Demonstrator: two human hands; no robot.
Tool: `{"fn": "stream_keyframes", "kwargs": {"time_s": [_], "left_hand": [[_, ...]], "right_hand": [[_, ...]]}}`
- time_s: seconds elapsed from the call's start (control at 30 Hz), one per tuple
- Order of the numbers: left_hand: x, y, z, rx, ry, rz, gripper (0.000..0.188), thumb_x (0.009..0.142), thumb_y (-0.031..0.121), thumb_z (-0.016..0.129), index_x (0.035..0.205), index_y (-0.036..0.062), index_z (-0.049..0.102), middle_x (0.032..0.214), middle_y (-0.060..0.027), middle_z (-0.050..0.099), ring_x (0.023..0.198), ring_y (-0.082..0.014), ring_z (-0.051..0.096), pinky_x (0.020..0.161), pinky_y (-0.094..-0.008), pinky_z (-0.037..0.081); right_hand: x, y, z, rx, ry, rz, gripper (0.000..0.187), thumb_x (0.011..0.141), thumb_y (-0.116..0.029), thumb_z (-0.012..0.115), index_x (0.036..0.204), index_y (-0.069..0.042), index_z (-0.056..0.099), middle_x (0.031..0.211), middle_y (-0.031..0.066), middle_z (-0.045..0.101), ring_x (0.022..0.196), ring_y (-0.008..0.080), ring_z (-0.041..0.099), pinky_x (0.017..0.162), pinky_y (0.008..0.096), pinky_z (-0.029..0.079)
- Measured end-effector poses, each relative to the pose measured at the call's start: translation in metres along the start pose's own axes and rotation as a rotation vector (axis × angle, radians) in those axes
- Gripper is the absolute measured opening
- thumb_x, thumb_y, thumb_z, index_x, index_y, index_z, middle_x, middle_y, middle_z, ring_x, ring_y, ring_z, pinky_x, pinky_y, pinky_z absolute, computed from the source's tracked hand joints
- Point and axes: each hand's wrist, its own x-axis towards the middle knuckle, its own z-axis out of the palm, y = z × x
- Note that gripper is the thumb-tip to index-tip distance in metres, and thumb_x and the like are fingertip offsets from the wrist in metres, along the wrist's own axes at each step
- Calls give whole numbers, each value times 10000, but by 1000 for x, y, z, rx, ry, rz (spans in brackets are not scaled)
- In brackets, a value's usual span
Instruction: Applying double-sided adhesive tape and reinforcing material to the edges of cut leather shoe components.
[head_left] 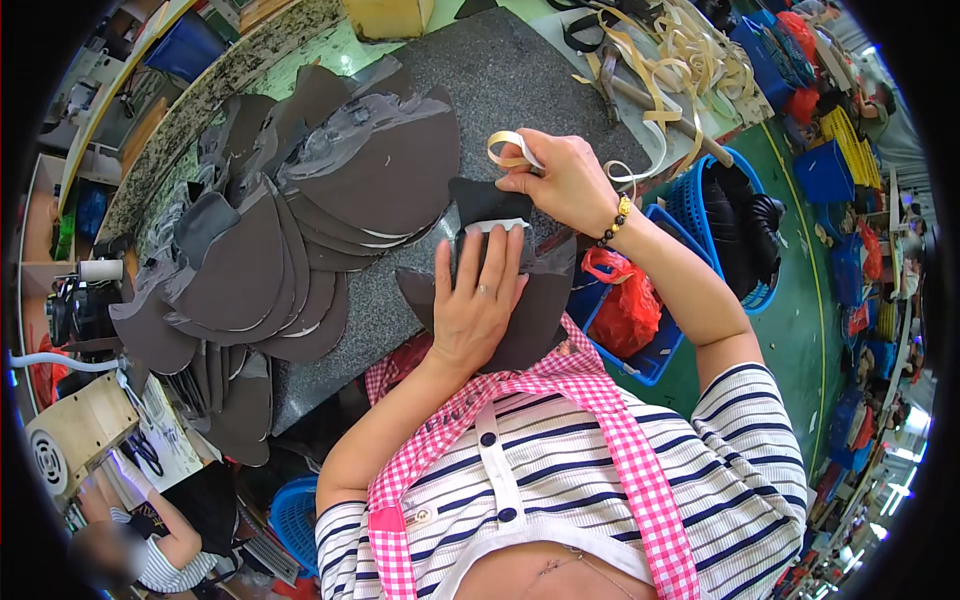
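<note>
Head view, from where I stood: the left hand [470, 318] lay flat, fingers spread, on a dark curved piece [540, 325] at the near edge of the tabletop [510, 70], fingertips at a white strip [497, 225]. Just beyond, the right hand [572, 180] pinched a looped cream tape [508, 140] between thumb and fingers. Overlapping brown pieces [385, 175] covered the tabletop's left side; tangled strips [690, 60] lay toward its far right corner.

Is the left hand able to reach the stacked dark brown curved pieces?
Probably yes: mostly bare speckled grey slab lies between the stack and the left hand, which rests on another brown piece.
</note>
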Motion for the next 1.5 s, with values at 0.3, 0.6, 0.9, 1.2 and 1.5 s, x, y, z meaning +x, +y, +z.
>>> {"fn": "stream_keyframes", "kwargs": {"time_s": [0.3, 0.6, 0.9, 1.2, 1.5], "left_hand": [[-6, 5, 3, -2, -111, -31, 439, 847, 278, 636, 1230, 69, 590, 1200, -80, 547, 1094, -293, 520, 1035, -620, 288], [42, -50, -31, -166, 72, 6, 383, 754, 129, 626, 1127, 40, 633, 1118, -81, 602, 1054, -268, 557, 932, -409, 409], [26, -48, -15, -166, 1, 152, 261, 777, 95, 597, 996, 5, 705, 1162, -108, 637, 1120, -254, 565, 1032, -426, 397], [2, -60, -17, -255, -130, 172, 341, 843, 143, 617, 1156, 11, 649, 1217, -137, 633, 1163, -263, 587, 1028, -401, 430], [26, -48, -27, -703, 59, -411, 245, 794, 180, 745, 930, 6, 639, 1012, -152, 677, 976, -341, 645, 816, -403, 502]], "right_hand": [[-42, -29, 3, 139, -23, -353, 369, 692, -97, 801, 1009, -56, 617, 832, 84, 699, 666, 250, 676, 624, 315, 517], [-53, 28, 2, -62, -87, -185, 814, 689, -166, 782, 1396, -84, 387, 1349, 132, 520, 1109, 328, 594, 817, 393, 537], [-51, 28, 0, -109, -136, -368, 764, 670, -57, 726, 1375, -85, 432, 1411, 106, 496, 975, 243, 679, 597, 293, 560], [-57, 48, -9, -138, -427, -569, 610, 598, -11, 609, 1202, -85, 636, 1295, 94, 604, 751, 172, 700, 558, 283, 553], [-28, 15, 2, 150, -284, 207, 262, 800, -216, 761, 903, -10, 638, 744, 39, 623, 638, 68, 521, 581, 261, 427]]}}
